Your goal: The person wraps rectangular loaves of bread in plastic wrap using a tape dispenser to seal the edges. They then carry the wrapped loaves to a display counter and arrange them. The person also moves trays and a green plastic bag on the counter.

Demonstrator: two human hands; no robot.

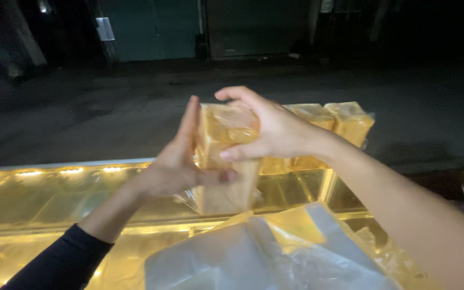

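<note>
My right hand (275,131) grips the top of a wrapped loaf (226,161), fingers curled over its upper edge and the thumb pressed across its front face. My left hand (175,161) stands flat and open against the loaf's left side, fingers pointing straight up, the thumb tucked under toward the front. The loaf hangs upright between both palms, lifted clear above the glass counter top (44,198), its clear plastic wrap trailing loose below.

Just behind my right wrist, more wrapped loaves (345,121) sit in a row along the counter's far edge, close to my knuckles, so there is little room on that side. To the left the lit glass runs wide and bare out to its metal rim. Below my forearms a heap of clear plastic bags (264,252) crowds the near edge. Past the counter lies dark pavement (108,107), open and unlit, with shuttered doors (151,27) beyond.
</note>
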